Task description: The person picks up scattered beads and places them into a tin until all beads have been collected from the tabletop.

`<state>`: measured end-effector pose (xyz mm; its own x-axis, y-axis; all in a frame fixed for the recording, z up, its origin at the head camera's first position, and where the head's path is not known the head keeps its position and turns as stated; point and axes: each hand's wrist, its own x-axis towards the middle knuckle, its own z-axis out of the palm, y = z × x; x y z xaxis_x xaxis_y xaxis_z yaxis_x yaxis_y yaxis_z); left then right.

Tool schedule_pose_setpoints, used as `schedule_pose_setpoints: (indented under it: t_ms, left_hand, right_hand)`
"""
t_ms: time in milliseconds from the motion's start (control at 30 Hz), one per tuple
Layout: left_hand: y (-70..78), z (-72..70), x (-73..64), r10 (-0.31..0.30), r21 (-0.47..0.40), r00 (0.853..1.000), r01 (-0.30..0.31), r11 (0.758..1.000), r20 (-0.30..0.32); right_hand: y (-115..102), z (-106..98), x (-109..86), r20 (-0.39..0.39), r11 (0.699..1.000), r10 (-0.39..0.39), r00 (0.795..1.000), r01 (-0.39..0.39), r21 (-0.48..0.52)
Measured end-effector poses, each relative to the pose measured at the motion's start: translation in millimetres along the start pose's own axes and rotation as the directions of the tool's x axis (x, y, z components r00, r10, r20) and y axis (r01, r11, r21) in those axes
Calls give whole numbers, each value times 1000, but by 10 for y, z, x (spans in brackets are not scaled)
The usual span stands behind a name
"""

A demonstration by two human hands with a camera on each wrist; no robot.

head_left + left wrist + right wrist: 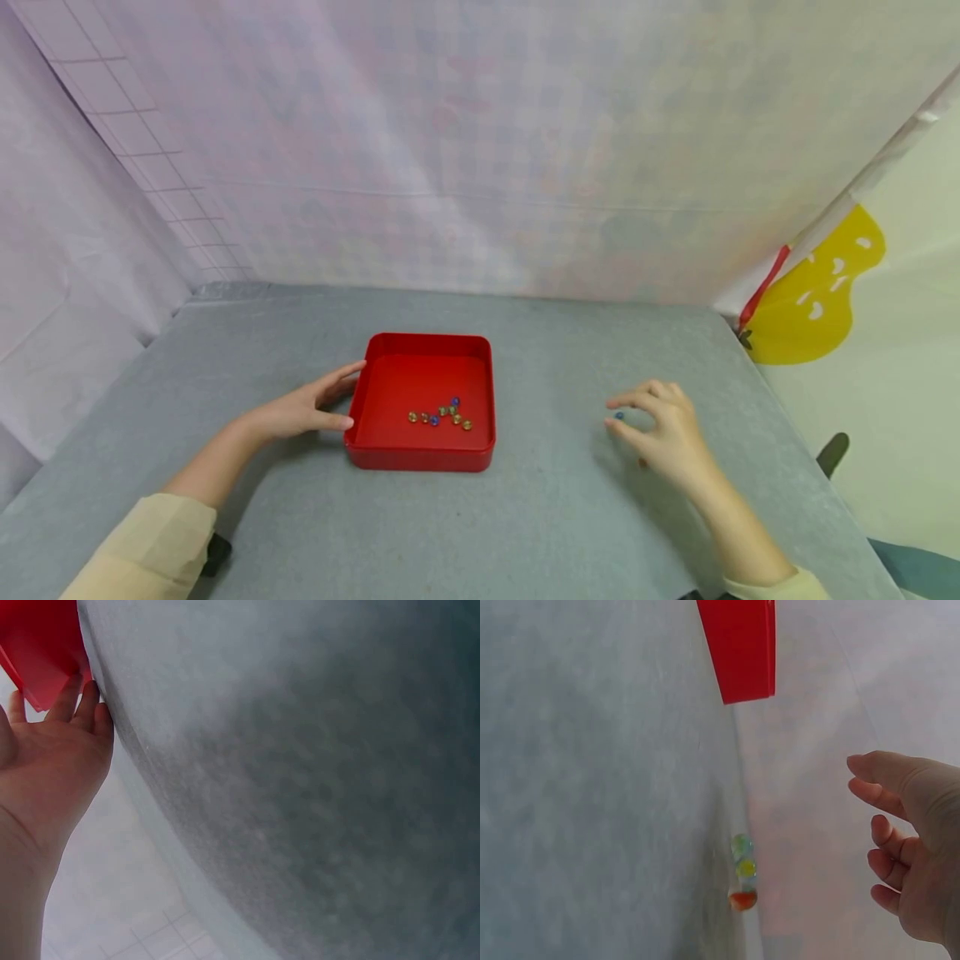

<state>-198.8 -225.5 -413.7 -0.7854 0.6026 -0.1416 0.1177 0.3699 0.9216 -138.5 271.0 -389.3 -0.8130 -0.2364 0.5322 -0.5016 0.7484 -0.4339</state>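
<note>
A square red tray [420, 460] lies on the grey table, with several small glass marbles [457, 419], amber, blue and greenish, loose inside it. My left hand [300, 410] rests its outstretched fingers and thumb against the tray's left side; the left wrist view shows the fingertips on the red wall. To the right of the tray, my right hand [663, 429] hovers over the table with thumb and forefinger apart. A blue marble [619, 415] shows in the gap between them. In the right wrist view, green, yellow and orange marbles [743, 870] sit on the table, apart from the fingers.
The grey table [525, 533] meets a pale patterned cloth [480, 167] at the back. A yellow cutout with a red strip [813, 292] hangs at the right edge. Dark bands are on both wrists.
</note>
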Motion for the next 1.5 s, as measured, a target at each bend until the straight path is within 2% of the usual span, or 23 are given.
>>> schedule_pose_setpoints:
  t_ms: [267, 467, 867, 1100, 1400, 1500]
  left_hand:
    - [10, 5, 1, -8, -7, 1000, 8, 1000, -4]
    - [-4, 2, 3, 1, -4, 1000, -1, 1000, -2]
    - [-27, -5, 2, 4, -7, 1000, -4, 1000, 5]
    - [-12, -4, 2, 2, -13, 1000, -2, 1000, 2]
    - [-11, -7, 12, -7, -1, 1000, 7, 1000, 0]
    - [-9, -4, 9, -12, -2, 1000, 12, 1000, -1]
  right_hand:
    - [106, -61, -76, 37, 995, 102, 994, -102, 7]
    - [180, -76, -108, 47, 989, 146, 988, -147, 19]
    - [270, -107, -151, 5, 992, 129, 992, -129, 6]
    - [323, -151, -214, 33, 990, 142, 989, -141, -26]
    - [329, -194, -289, 43, 994, 82, 996, -79, -74]
    - [337, -207, -315, 68, 993, 92, 993, -86, -82]
